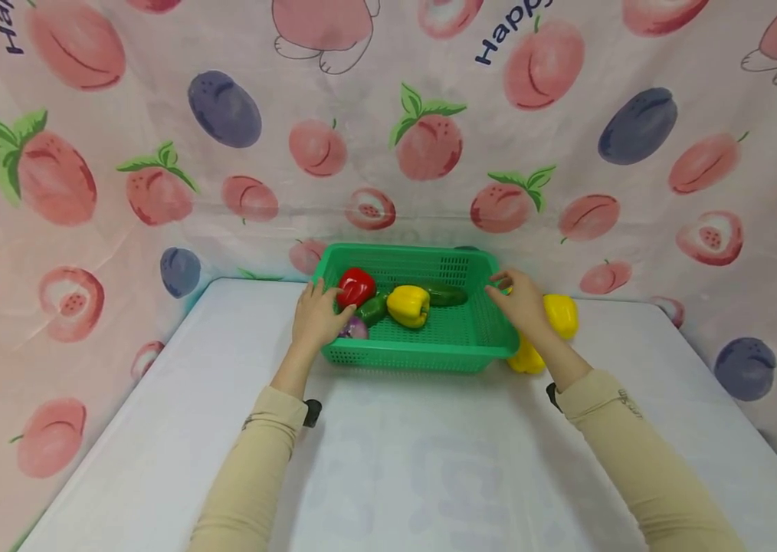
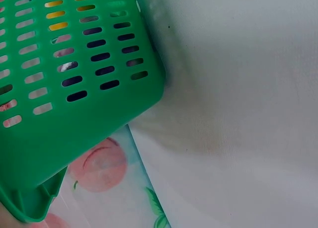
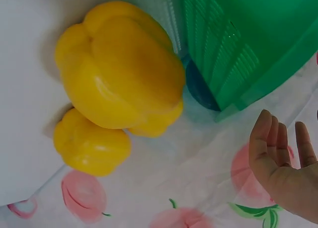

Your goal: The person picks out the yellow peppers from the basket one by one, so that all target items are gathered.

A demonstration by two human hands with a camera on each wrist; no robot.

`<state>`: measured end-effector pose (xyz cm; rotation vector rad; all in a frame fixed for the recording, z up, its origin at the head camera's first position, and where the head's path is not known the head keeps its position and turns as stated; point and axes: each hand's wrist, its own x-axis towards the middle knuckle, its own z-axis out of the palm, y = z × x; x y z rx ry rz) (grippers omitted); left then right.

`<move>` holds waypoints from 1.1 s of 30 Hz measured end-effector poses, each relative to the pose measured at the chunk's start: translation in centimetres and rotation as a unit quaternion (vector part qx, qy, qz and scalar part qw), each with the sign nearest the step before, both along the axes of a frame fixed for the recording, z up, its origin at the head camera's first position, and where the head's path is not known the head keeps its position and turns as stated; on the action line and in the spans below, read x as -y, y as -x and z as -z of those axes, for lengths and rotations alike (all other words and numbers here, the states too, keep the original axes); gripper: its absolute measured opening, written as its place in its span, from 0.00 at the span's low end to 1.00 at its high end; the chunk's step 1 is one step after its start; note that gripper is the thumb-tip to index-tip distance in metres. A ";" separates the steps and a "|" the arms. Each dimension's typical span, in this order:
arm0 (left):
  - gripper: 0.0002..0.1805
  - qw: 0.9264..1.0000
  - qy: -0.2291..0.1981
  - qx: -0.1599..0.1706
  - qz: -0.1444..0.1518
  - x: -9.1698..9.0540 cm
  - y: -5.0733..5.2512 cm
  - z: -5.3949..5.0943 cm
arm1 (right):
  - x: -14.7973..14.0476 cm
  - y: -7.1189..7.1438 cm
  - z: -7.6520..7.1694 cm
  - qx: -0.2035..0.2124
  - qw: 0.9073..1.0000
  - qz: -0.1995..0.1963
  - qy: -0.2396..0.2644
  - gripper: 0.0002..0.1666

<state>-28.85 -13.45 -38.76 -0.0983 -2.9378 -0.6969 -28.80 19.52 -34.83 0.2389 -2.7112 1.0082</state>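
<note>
A green plastic basket (image 1: 416, 357) stands on the table. Inside lie a red bell pepper (image 1: 357, 287), a yellow bell pepper (image 1: 408, 306), a dark green pepper (image 1: 373, 308), a cucumber (image 1: 445, 295) and a round purple vegetable (image 1: 355, 329). My left hand (image 1: 317, 316) is over the basket's left rim, fingers spread, thumb toward the inside; firm contact is unclear. My right hand (image 1: 518, 297) hovers by the right rim, fingers loosely bent and holding nothing. In the right wrist view, that hand (image 3: 285, 171) is apart from the basket (image 3: 248, 54).
Yellow bell peppers (image 3: 119, 64) sit together just right of the basket, under my right forearm. A dark object (image 3: 199, 86) shows behind the basket. The white table (image 1: 416, 460) meets a fruit-printed cloth (image 1: 361, 92) at the back and sides.
</note>
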 end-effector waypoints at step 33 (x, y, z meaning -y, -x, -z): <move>0.29 1.000 0.002 -0.015 -0.005 -0.1 0.2 0.3 | 5.0 6.2 -4.2 0.090 0.976 -0.139 -0.143 0.31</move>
